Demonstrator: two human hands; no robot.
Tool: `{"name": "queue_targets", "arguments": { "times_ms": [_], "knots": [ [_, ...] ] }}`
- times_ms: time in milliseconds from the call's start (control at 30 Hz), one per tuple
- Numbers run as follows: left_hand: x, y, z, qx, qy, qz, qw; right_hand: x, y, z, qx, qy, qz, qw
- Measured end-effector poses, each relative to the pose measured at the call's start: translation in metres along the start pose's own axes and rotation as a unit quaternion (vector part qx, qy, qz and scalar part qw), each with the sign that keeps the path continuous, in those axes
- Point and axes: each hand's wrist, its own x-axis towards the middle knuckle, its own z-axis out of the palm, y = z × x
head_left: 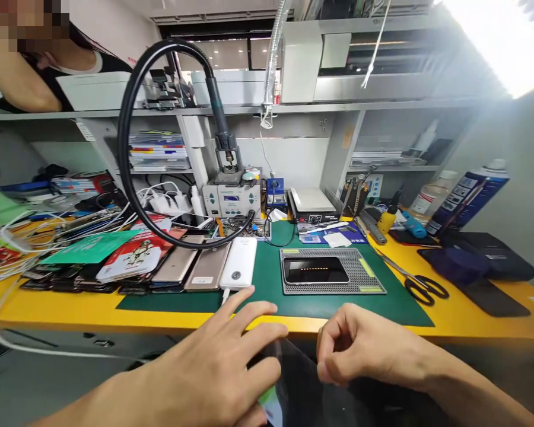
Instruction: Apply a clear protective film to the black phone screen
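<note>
Dark glossy sheet (311, 385), seemingly a thin film or glass panel, sits below the yellow bench edge (115, 317) between a person's two bare hands. Left hand (225, 367) lies over its left side with fingers spread apart and flat; right hand (360, 350) has its fingers curled together, thumb against forefinger, apparently pinching at the sheet's top edge, though the grip itself cannot be made out. Judging by this, the step in hand looks like peeling or lifting a layer, which calls for a steady hold and a slow, even pull. Above, a phone (315, 270) rests on a perforated mat (365, 279) on the green work pad (267, 279), scissors (420, 284) to the right. Writing on the spray can (467, 198) is too small to read
</note>
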Motion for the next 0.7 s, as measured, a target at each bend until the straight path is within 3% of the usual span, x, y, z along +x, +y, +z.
{"name": "queue_targets", "arguments": {
  "times_ms": [133, 233, 367, 500, 700],
  "knots": [
    [0.009, -0.004, 0.007, -0.005, 0.028, 0.005, 1.000, -0.010, 0.010, -0.012, -0.088, 0.049, 0.018, 0.995],
    [0.014, -0.013, 0.014, -0.003, 0.044, -0.006, 0.999, -0.023, 0.023, -0.029, -0.138, 0.133, -0.036, 0.981],
    [0.028, -0.034, 0.022, 0.000, 0.082, -0.035, 0.996, -0.042, 0.036, -0.062, -0.298, 0.205, -0.139, 0.922],
    [0.047, -0.055, 0.033, -0.049, 0.108, -0.079, 0.990, -0.049, 0.028, -0.093, -0.440, 0.182, -0.126, 0.871],
    [0.075, -0.079, 0.054, -0.087, 0.107, -0.123, 0.983, -0.028, 0.006, -0.117, -0.473, 0.164, -0.101, 0.860]
  ]
}}
